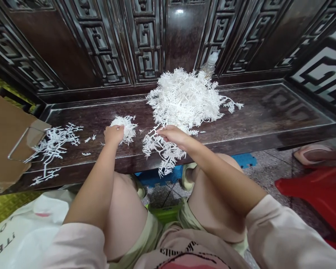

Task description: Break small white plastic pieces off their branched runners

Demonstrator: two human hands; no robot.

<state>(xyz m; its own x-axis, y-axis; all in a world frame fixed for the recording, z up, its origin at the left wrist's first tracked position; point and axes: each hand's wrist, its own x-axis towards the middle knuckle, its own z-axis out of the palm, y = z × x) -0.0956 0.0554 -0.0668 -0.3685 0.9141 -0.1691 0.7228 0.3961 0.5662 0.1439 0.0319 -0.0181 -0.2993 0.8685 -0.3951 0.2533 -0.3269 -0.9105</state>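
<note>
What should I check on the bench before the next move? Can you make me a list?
1. Left hand at the small white clump: ok, touching it.
2. Right hand at a white branched sprig: ok, fingertips at its stem.
3. Sprigs all within the bench edge: not ok, some hang over the front.
4. Loose white bits gathered up: not ok, scattered.
5. Cap tight on the clear bottle: cannot tell.

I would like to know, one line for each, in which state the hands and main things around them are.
Left hand, curled against small pile
Right hand, fingertips at front sprigs
Small pile, loosely bunched
Front sprigs, spread, overhanging bench edge
Large pile, heaped, tangled
Left sprigs, loose, spread
Bottle, capped, partly hidden
Cardboard, torn-edged
White bag, crumpled
</note>
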